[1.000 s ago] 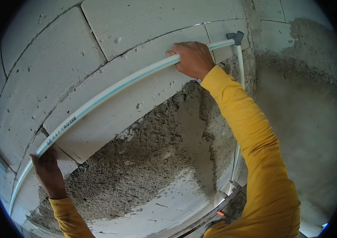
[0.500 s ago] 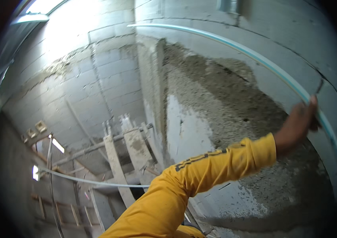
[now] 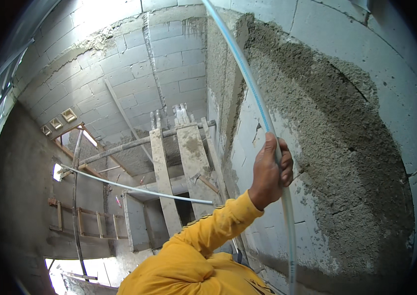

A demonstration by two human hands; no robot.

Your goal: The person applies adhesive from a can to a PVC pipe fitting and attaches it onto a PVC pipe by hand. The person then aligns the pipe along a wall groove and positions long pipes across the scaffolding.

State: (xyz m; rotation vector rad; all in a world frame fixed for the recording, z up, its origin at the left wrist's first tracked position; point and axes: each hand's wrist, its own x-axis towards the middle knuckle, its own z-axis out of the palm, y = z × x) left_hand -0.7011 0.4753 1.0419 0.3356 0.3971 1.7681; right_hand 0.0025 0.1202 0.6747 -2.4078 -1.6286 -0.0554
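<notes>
- Left hand (image 3: 270, 172), right of the frame's centre in the head view, was wrapped around a white pipe (image 3: 254, 91), thumb along the near side and fingertips curled back at the right.
- That pipe, marked with a blue stripe, ran in a gentle bend from the top edge, just right of the middle, down through the grip to the bottom edge; both of its ends lay outside the frame.
- A yellow sleeve (image 3: 213, 219) rose from the bottom centre to the wrist.
- Behind the pipe, a pale block wall (image 3: 336, 29) filled the right side, with a broad patch of rough grey mortar (image 3: 365, 172) spread across it.
- Left of the hand, two grey planks (image 3: 163, 177) stood lengthwise near the centre, crossed by a round pole (image 3: 144, 142).
- A thin pale tube (image 3: 139, 189) stretched from the left toward the centre, its right end near the sleeve.
- Another block wall (image 3: 120, 88) took up the upper left, above three small pale boxes (image 3: 69, 114).
- Bright light showed through an opening (image 3: 75, 270) at the lower left.
</notes>
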